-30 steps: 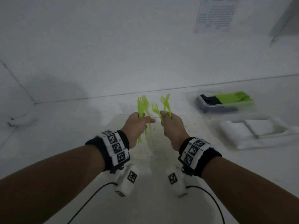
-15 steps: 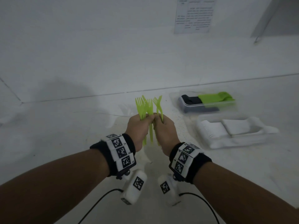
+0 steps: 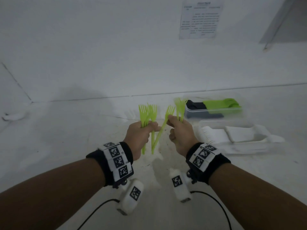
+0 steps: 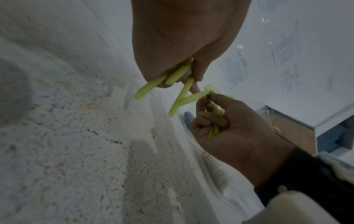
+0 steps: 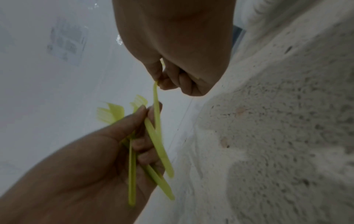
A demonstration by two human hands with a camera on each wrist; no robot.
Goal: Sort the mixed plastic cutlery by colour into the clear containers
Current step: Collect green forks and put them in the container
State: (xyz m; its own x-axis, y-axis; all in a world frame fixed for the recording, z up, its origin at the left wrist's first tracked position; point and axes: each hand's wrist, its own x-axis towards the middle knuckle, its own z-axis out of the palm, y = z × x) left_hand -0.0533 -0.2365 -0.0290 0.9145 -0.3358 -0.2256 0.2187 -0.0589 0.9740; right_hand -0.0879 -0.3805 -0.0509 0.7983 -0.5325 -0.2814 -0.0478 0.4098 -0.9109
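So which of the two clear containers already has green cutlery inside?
The far container, the one farther from the hands: green cutlery lies over dark pieces. The near container shows only white items.

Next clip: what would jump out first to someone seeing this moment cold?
The bright green forks: a fanned bunch gripped in the left hand, more in the right hand, with one fork slanting between them. Behind the right hand, a clear container already holds green and dark cutlery.

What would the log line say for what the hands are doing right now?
left hand: grips green forks | right hand: pinches more green forks | containers: untouched
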